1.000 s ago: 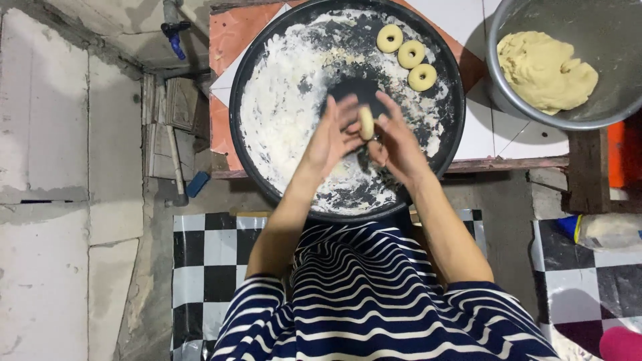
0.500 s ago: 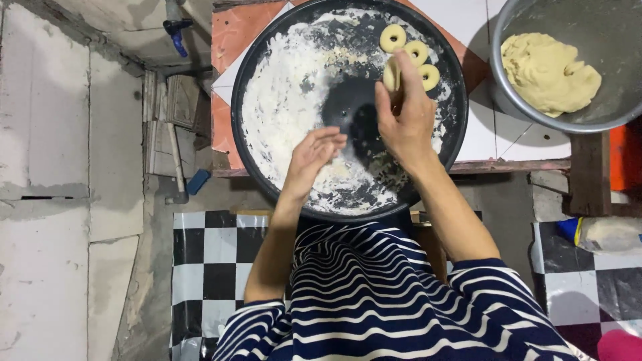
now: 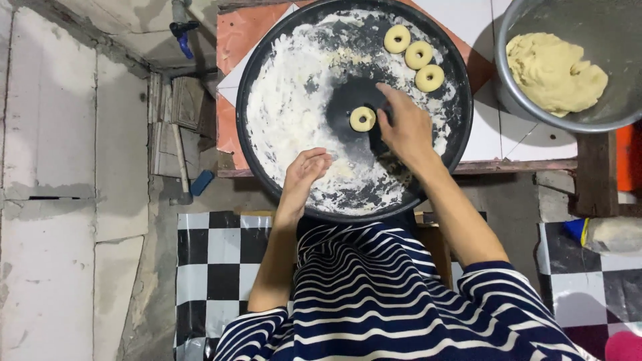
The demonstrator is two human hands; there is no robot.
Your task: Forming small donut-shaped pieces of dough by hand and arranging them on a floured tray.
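Wall: far left I see pale concrete blocks (image 3: pixel 47 167), rough and cracked.
Tap: a blue-handled tap (image 3: pixel 182 30) sits on a pipe at the top, left of the counter.
Counter: orange and white tiles (image 3: pixel 244 30) show under the pan's upper left edge.
Floor cover: black and white check sheet (image 3: pixel 214 261) lies below the counter, left of my shirt.
Pan: big round black pan (image 3: pixel 244 144) on the counter, its left half thick with white flour (image 3: pixel 287 113), a dark bare patch near the middle.
Left hand: my left hand (image 3: pixel 306 170) hangs over the pan's lower floured part, fingers loosely curled, palm turned up a little, holding nothing.
Ring: one pale dough ring (image 3: pixel 362 119) lies flat on the bare patch, just left of my right fingers. I cannot tell if they touch it.
Right hand: my right hand (image 3: pixel 404 124) is spread open and flat over the pan's middle, gripping nothing, fingertips just beside the ring.
Three rings: a row of three dough rings (image 3: pixel 418 55) lies along the pan's upper right rim, touching one another, well apart from the single one.
Shirt: navy and white stripes (image 3: pixel 374 301) fill the bottom.
Bowl: a metal bowl (image 3: pixel 515 100) stands at the top right, just beside the pan, with a yellow dough lump (image 3: pixel 555 72) inside.
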